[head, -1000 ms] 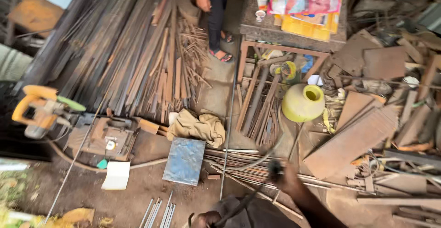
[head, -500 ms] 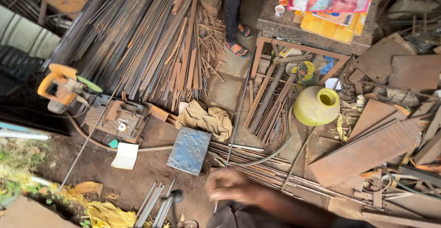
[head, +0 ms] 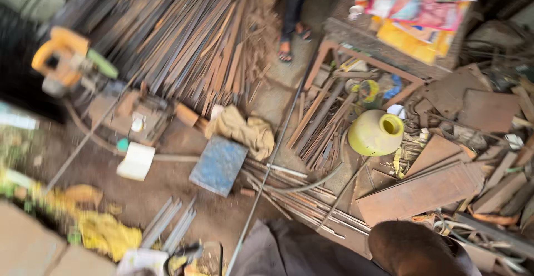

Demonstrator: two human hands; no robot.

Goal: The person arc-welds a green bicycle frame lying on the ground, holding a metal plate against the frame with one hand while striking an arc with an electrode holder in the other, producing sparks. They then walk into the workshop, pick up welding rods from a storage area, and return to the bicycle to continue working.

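Note:
Neither of my hands shows clearly. A bare brown limb [head: 414, 249], an elbow or a knee, fills the bottom edge beside grey cloth [head: 278, 248] of my clothing. A long thin steel rod [head: 267, 173] runs from the bottom edge up across the floor towards a wooden table [head: 356, 38]. A blue metal plate [head: 219, 164] lies flat left of the rod. A yellow pot [head: 375, 134] stands to its right.
A big heap of rusty strips and rods [head: 183, 37] lies at the back left. An orange cut-off saw [head: 64, 59] sits far left. Another person's sandalled feet [head: 292, 39] stand at the back. Rusty plates [head: 417, 192] and scrap crowd the right. A tan rag [head: 245, 128] lies mid-floor.
The view has swung left and down. My hand and forearm, seen at the bottom centre before, have dropped out of sight, leaving only a bare limb at the bottom edge.

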